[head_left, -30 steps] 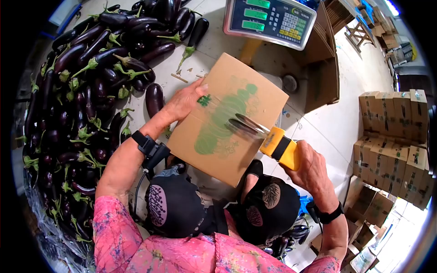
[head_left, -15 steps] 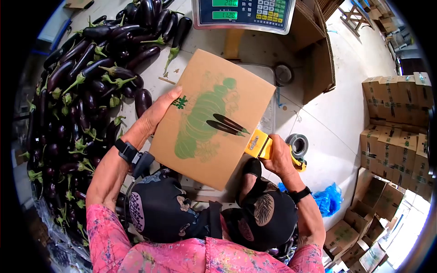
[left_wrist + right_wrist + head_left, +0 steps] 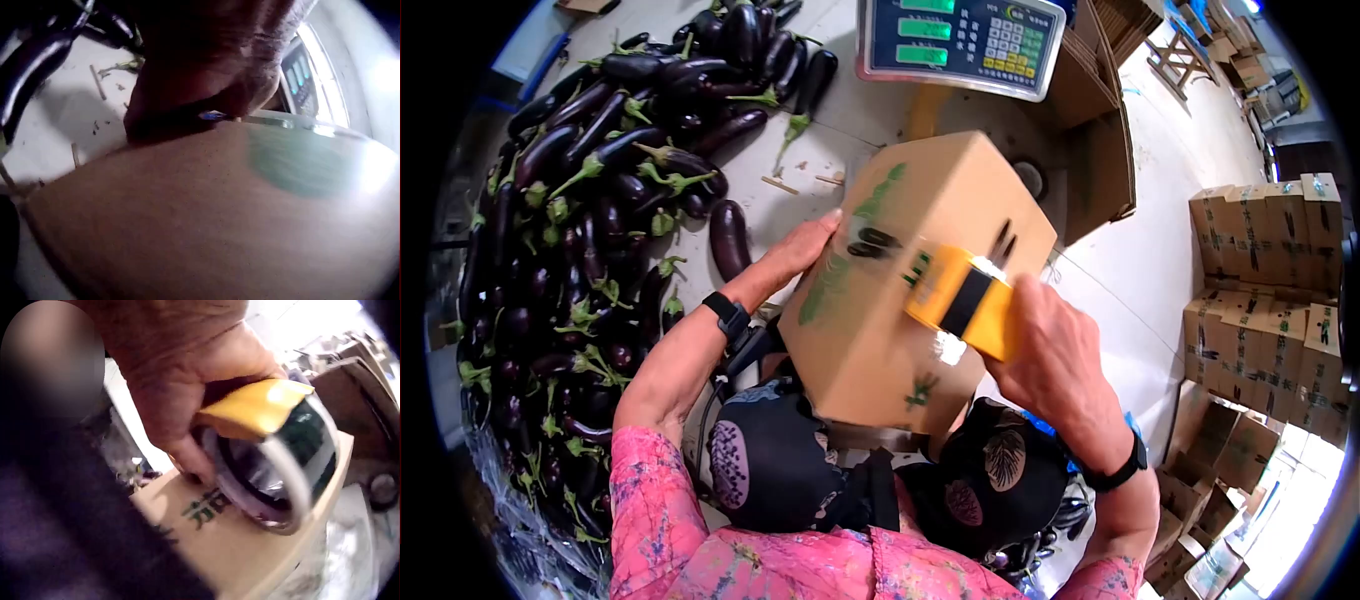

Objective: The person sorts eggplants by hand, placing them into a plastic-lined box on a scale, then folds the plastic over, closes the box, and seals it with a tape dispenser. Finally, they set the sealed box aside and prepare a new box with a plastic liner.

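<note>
A closed cardboard box (image 3: 850, 350) with green print and dark eggplant pictures is tilted above the knees, two of its faces showing. My left hand (image 3: 800, 250) grips its far left edge; in the left wrist view that hand (image 3: 206, 69) bends over the box rim, its fingertips hidden. In my right hand (image 3: 1055, 365) is a yellow tape dispenser (image 3: 935, 285) with a black band, held over the box's right-hand face. The right wrist view shows the fingers wrapped round the dispenser (image 3: 256, 412), and its tape roll close over the printed cardboard.
A large heap of eggplants (image 3: 545, 155) covers the left side, with one loose eggplant (image 3: 728, 240) near the left hand. A digital scale (image 3: 1000, 60) stands at the far side beside an open carton (image 3: 1090, 170). Stacked boxes (image 3: 1260, 240) line the right.
The box has turned from its broad printed face up to show a right-hand face. My right hand has brought the tape dispenser from the right edge over that face. The left hand keeps its edge.
</note>
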`<state>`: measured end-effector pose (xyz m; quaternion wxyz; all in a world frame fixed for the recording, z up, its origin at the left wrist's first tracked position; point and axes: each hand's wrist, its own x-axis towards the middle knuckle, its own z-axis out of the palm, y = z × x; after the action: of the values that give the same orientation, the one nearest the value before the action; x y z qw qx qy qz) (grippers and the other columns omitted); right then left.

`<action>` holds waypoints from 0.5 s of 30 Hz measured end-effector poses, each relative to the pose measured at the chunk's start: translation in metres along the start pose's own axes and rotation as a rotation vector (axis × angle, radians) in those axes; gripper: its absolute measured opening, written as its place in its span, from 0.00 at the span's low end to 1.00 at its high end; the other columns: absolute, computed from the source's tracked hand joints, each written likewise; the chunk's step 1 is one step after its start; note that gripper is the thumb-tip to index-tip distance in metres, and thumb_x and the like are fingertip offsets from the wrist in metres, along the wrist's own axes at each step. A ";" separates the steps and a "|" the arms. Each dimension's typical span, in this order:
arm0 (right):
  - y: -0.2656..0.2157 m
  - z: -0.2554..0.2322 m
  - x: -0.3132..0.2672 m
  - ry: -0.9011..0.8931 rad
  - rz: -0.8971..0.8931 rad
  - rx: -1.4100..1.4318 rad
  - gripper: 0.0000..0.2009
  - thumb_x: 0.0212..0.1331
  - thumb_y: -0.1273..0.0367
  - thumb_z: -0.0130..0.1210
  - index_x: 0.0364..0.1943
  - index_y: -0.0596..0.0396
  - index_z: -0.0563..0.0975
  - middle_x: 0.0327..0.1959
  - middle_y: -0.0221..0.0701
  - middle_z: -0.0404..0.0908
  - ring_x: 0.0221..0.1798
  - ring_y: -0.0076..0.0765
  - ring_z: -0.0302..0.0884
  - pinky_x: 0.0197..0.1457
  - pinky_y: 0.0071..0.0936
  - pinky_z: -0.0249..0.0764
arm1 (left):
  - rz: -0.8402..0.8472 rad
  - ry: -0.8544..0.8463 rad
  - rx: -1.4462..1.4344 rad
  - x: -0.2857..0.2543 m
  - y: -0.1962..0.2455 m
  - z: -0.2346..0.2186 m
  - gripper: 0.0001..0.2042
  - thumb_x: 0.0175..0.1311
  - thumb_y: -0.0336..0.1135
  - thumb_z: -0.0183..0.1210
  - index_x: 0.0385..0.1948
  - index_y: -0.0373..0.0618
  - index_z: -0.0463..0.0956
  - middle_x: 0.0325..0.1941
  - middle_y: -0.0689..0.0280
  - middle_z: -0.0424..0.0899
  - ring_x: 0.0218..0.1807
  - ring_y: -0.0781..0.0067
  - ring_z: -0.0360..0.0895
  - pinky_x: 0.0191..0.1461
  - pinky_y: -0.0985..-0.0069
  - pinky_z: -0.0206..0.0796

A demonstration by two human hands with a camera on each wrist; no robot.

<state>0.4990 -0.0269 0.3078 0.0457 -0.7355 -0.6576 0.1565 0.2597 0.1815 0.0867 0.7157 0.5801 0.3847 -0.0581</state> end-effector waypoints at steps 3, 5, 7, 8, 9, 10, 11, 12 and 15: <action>-0.039 -0.005 0.043 -0.021 -0.077 0.025 0.15 0.43 0.72 0.60 0.35 0.62 0.70 0.27 0.47 0.78 0.31 0.56 0.81 0.32 0.45 0.76 | 0.419 0.123 -0.035 -0.052 0.061 0.016 0.31 0.77 0.59 0.35 0.69 0.44 0.62 0.66 0.61 0.71 0.67 0.73 0.67 0.68 0.73 0.60; -0.059 -0.001 0.066 -0.036 -0.103 -0.008 0.14 0.42 0.73 0.59 0.33 0.63 0.71 0.26 0.48 0.80 0.31 0.55 0.82 0.34 0.45 0.77 | 0.474 0.155 -0.052 -0.080 0.099 0.028 0.30 0.77 0.58 0.36 0.67 0.43 0.63 0.65 0.60 0.72 0.67 0.75 0.65 0.69 0.75 0.58; -0.073 -0.003 0.079 -0.097 -0.090 -0.041 0.14 0.42 0.72 0.60 0.33 0.63 0.71 0.27 0.49 0.80 0.31 0.56 0.82 0.34 0.45 0.77 | 0.378 0.176 0.066 -0.077 0.101 0.017 0.31 0.77 0.59 0.34 0.68 0.42 0.61 0.67 0.56 0.71 0.68 0.67 0.68 0.69 0.71 0.59; -0.073 0.000 0.080 -0.060 -0.118 -0.076 0.15 0.42 0.70 0.61 0.34 0.63 0.71 0.27 0.49 0.80 0.31 0.56 0.82 0.34 0.46 0.77 | 0.424 0.258 0.194 -0.070 0.088 0.007 0.31 0.77 0.59 0.33 0.68 0.42 0.62 0.67 0.54 0.72 0.67 0.62 0.69 0.69 0.69 0.60; -0.074 -0.002 0.080 -0.058 -0.135 -0.067 0.16 0.42 0.70 0.61 0.35 0.63 0.71 0.27 0.49 0.80 0.31 0.56 0.83 0.34 0.46 0.77 | 0.467 0.333 0.321 -0.058 0.065 -0.004 0.31 0.77 0.59 0.33 0.68 0.41 0.62 0.66 0.52 0.72 0.67 0.58 0.70 0.69 0.68 0.61; -0.072 -0.005 0.079 -0.058 -0.138 -0.053 0.16 0.43 0.71 0.61 0.36 0.63 0.71 0.27 0.49 0.80 0.31 0.56 0.83 0.34 0.46 0.77 | 0.507 0.394 0.450 -0.059 0.067 -0.003 0.32 0.77 0.58 0.32 0.67 0.41 0.62 0.66 0.50 0.73 0.66 0.53 0.71 0.68 0.66 0.61; -0.070 -0.006 0.077 -0.058 -0.145 -0.043 0.16 0.43 0.71 0.61 0.36 0.63 0.71 0.27 0.49 0.80 0.31 0.56 0.83 0.34 0.46 0.77 | 0.487 0.383 0.449 -0.060 0.068 -0.003 0.32 0.76 0.59 0.32 0.67 0.42 0.63 0.65 0.49 0.73 0.65 0.49 0.71 0.68 0.64 0.62; -0.067 -0.004 0.074 -0.033 -0.156 -0.040 0.19 0.44 0.67 0.64 0.38 0.62 0.70 0.27 0.48 0.80 0.31 0.56 0.82 0.34 0.46 0.77 | 0.468 0.369 0.446 -0.061 0.069 -0.005 0.31 0.76 0.59 0.31 0.67 0.42 0.64 0.64 0.48 0.74 0.65 0.46 0.71 0.67 0.63 0.62; -0.050 0.000 0.053 -0.014 -0.150 -0.026 0.25 0.48 0.60 0.68 0.41 0.61 0.68 0.28 0.46 0.80 0.32 0.58 0.81 0.34 0.46 0.76 | 0.407 0.412 0.434 -0.071 0.076 -0.004 0.30 0.76 0.58 0.32 0.64 0.45 0.68 0.58 0.49 0.79 0.61 0.43 0.74 0.64 0.62 0.64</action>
<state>0.4561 0.0318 0.3120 0.0434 -0.6837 -0.7130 0.1493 0.2480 0.1835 0.1898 0.4801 0.7828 0.3761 0.1234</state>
